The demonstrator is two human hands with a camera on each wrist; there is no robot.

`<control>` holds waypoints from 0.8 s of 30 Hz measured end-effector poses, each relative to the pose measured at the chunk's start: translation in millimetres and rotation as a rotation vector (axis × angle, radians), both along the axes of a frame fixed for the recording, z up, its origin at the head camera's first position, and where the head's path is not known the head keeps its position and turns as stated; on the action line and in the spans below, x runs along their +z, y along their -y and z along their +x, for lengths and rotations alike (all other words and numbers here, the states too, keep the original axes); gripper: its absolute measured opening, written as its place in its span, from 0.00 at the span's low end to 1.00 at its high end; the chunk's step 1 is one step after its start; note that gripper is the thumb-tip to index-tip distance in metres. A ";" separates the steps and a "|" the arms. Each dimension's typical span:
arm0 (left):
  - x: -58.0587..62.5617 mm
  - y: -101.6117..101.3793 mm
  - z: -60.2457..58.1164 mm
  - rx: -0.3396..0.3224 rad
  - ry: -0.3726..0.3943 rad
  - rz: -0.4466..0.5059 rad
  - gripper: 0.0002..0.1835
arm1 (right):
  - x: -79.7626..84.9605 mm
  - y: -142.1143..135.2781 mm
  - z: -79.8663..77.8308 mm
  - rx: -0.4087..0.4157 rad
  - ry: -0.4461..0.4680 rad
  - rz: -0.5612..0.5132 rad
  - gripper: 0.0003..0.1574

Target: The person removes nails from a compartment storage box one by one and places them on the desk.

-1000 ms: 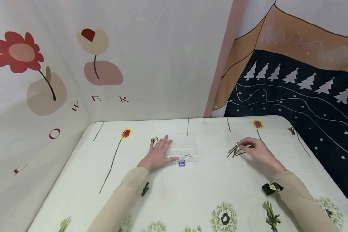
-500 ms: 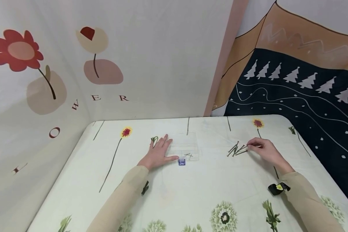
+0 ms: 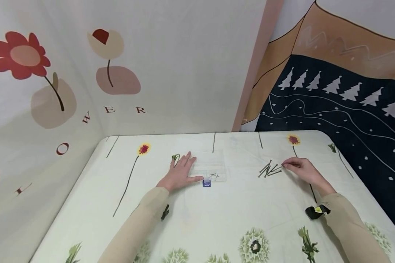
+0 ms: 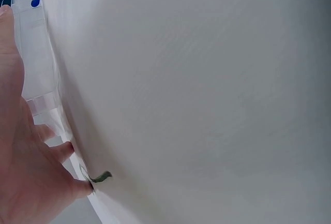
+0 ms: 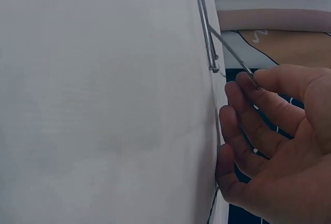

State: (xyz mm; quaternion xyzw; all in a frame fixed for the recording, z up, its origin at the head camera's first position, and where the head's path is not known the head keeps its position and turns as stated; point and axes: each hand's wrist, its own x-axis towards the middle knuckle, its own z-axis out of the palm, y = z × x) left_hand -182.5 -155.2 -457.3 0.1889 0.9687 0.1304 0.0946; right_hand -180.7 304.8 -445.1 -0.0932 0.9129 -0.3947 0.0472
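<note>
Flowery tablecloth (image 3: 230, 215), looks like early days: couple nails (image 3: 213, 175) in the clear box (image 3: 208, 165), left hand (image 3: 180, 174) spread over its edge, nail pile (image 3: 267, 168) outside, right hand (image 3: 305, 171) pinching one.

The clear plastic box (image 3: 217, 159) lies flat, with a blue latch (image 3: 206, 183) on its near side and a few thin crossed pieces (image 3: 214, 175) showing in its near part. My left hand (image 3: 180, 173) spreads against its left end. Well to the right of the box lies a loose pile of headed metal rods (image 3: 267, 170); farther right of it, my right hand (image 3: 301, 170) pinches one slanting rod (image 5: 232, 51) by its end.
</note>
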 end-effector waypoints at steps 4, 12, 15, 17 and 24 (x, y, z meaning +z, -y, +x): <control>1.0 0.3 0.2 0.001 0.002 0.002 0.50 | -2.3 0.2 -3.6 0.020 -0.014 0.023 0.17; 2.8 0.9 1.5 0.000 0.008 0.014 0.50 | 0.2 6.7 -2.9 -0.027 -0.010 -0.017 0.19; 2.8 0.5 1.5 0.003 0.012 0.005 0.50 | 0.6 10.9 -1.0 -0.018 -0.016 -0.031 0.19; 2.8 0.1 1.4 0.003 0.016 0.011 0.50 | 0.9 14.5 -0.3 -0.003 -0.026 -0.032 0.18; 1.1 0.3 0.4 0.004 0.015 -0.005 0.50 | 2.4 34.4 -1.1 0.060 -0.061 -0.042 0.15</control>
